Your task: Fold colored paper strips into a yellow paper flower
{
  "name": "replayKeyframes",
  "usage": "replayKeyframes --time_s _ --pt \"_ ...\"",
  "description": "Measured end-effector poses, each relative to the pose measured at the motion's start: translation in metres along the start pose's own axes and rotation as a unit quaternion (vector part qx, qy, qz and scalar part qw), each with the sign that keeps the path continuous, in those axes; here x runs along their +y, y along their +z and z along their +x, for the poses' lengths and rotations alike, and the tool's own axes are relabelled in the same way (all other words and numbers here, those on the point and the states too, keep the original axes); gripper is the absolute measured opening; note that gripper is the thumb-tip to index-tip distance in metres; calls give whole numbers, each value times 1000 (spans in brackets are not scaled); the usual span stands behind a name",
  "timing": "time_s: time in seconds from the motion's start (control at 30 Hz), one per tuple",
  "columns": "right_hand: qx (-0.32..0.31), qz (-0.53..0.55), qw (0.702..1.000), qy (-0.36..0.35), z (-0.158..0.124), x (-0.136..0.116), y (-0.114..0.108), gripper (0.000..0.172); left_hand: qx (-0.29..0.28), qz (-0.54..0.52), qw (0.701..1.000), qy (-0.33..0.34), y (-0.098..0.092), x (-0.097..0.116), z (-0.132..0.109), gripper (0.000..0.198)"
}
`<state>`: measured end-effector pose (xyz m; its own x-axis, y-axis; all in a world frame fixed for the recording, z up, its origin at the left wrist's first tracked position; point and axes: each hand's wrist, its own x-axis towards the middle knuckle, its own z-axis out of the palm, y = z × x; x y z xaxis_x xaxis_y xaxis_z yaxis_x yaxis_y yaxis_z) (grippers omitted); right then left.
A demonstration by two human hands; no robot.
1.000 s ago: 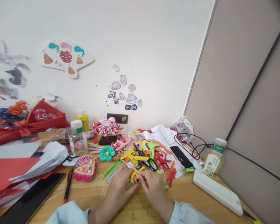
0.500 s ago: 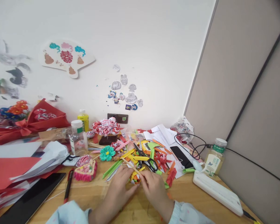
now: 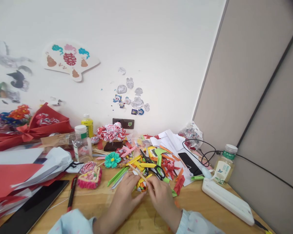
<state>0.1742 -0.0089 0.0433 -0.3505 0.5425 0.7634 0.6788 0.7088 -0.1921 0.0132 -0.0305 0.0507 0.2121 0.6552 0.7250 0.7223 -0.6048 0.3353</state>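
My left hand (image 3: 123,198) and my right hand (image 3: 161,196) meet near the front middle of the wooden desk (image 3: 100,203). Both pinch a small multicoloured folded-paper piece (image 3: 141,186) between their fingertips. A thin wooden stick (image 3: 136,172) slants up and left from that piece, held by my right fingers. Just behind lie black-handled scissors (image 3: 154,166) on a heap of coloured paper strips (image 3: 158,159). Light blue sleeves cover both wrists.
Left of my hands sit a pink paper basket (image 3: 90,178), a teal paper flower (image 3: 112,160), a red pen (image 3: 70,193) and a dark tablet (image 3: 31,208). To the right are a phone (image 3: 189,163), a white power strip (image 3: 227,201) and a drink bottle (image 3: 224,165). Red paper stacks lie far left.
Almost nothing differs. My fingers have shifted very slightly on the paper piece, and the stick stays at the same slant.
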Motion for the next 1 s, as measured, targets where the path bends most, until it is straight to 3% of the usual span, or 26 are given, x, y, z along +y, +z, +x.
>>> replayKeyframes --time_s 0.63,1.0 --pt "15 -53 998 -16 0 1 4 49 29 16 999 18 1 -1 -1 35" --pt "15 -23 1000 -4 4 -2 -1 34 38 27 999 18 0 -1 -1 28"
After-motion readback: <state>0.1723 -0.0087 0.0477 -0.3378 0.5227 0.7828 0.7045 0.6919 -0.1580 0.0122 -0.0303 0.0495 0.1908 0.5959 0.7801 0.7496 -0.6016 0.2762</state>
